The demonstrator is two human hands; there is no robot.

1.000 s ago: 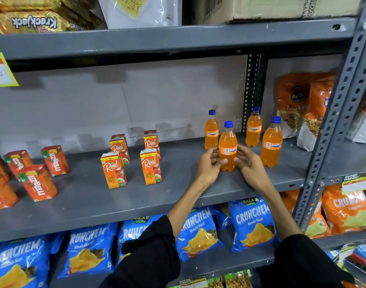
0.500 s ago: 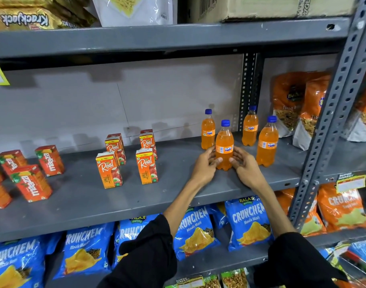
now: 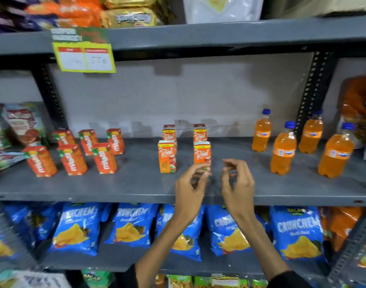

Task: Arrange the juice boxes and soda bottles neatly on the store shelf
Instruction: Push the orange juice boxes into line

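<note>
Grey metal shelving (image 3: 136,188), pale wall (image 3: 178,96)

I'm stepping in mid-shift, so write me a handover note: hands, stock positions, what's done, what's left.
Left hand and right hand: both empty, fingers curled, hovering by the front right Real juice box.
Four Real boxes stand in a two-by-two block mid-shelf.
Four soda bottles stand upright at right, loosely staggered.
Six red juice boxes at left sit slightly askew.
Left: straighten these.

Grey metal shelf (image 3: 136,183) carries upright juice boxes (image 3: 166,156), four soda bottles (image 3: 283,148).
</note>
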